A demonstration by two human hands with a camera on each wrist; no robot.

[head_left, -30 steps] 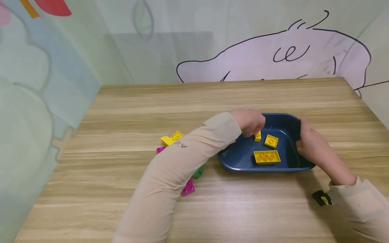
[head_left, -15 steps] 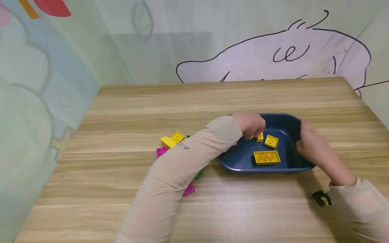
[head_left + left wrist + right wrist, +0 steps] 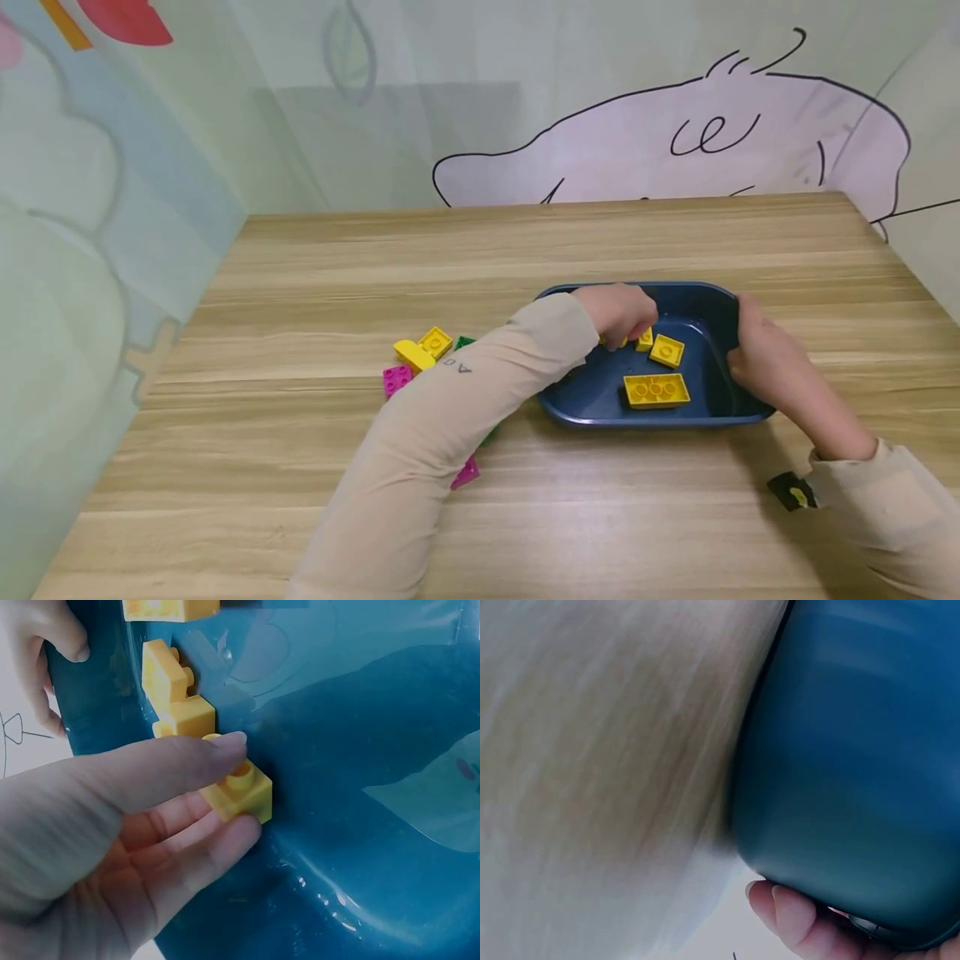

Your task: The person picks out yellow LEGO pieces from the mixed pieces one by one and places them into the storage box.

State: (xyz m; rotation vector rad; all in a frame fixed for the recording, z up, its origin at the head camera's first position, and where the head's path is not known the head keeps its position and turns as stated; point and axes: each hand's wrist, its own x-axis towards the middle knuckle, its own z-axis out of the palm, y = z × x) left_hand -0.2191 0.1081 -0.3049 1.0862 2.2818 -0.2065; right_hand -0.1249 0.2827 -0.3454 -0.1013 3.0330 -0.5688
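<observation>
My left hand (image 3: 618, 310) reaches into the left part of a dark blue tray (image 3: 697, 421). In the left wrist view, its thumb and fingers pinch a small yellow toy brick (image 3: 253, 796) low over the tray floor. Beside it in that view are another yellow brick (image 3: 193, 715) and one standing on edge (image 3: 160, 675). The head view shows a square yellow brick (image 3: 667, 351) and a longer one (image 3: 656, 390) lying studs down. My right hand (image 3: 772, 362) grips the tray's right end, its fingertips (image 3: 791, 911) against the outer wall in the right wrist view.
Left of the tray, loose bricks lie on the wooden table (image 3: 300, 292): a rounded yellow one (image 3: 415, 355), a square yellow one (image 3: 436, 342), pink ones (image 3: 397, 380) and green ones (image 3: 464, 342). My left sleeve (image 3: 442, 392) partly covers this group. A printed wall (image 3: 585, 108) stands behind the table.
My left hand and forearm have shifted slightly down and right, uncovering more of a pink and a green brick on the table. The right hand keeps its hold on the tray.
</observation>
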